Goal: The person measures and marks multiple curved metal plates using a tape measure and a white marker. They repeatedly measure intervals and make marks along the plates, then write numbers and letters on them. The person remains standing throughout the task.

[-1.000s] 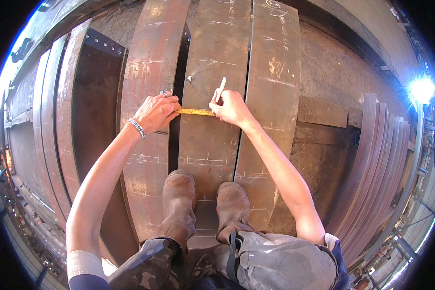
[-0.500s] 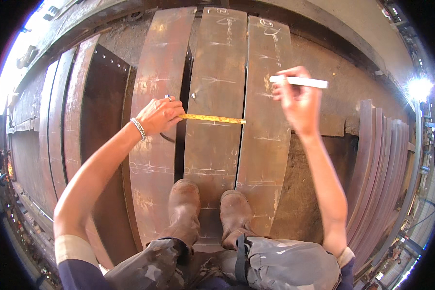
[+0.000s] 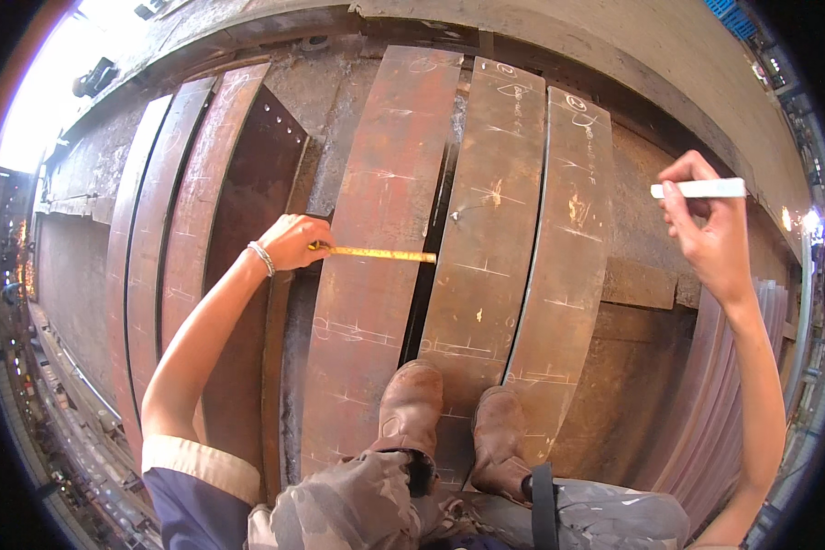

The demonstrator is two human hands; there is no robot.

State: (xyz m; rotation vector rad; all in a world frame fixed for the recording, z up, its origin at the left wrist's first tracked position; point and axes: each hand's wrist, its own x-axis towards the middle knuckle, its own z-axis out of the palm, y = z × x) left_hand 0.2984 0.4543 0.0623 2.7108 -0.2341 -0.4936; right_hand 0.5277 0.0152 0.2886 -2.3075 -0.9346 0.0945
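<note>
My left hand (image 3: pixel 298 242) is closed on one end of a yellow tape measure (image 3: pixel 380 254), beside the left edge of a reddish steel plate (image 3: pixel 367 211). The extended blade lies across this plate, its free tip at the right edge near a dark gap. Whether a case sits inside my fingers is hidden. Raised on the right, my right hand (image 3: pixel 710 225) pinches a white marker-like stick (image 3: pixel 698 189), apart from the plates. White line marks and writing cover the middle plate (image 3: pixel 486 229) and the right plate (image 3: pixel 568 275).
My boots (image 3: pixel 411 408) stand on the plates at the near side. More steel beams (image 3: pixel 192 202) with bolt holes stand at left, and stacked curved steel strips (image 3: pixel 706 394) lie at right. Gaps run between the plates. A concrete ledge (image 3: pixel 559 32) borders the far side.
My left hand and the tape measure have shifted from the middle plate to the left one. My right hand, with the white stick, has moved away to the right. The view has shifted left.
</note>
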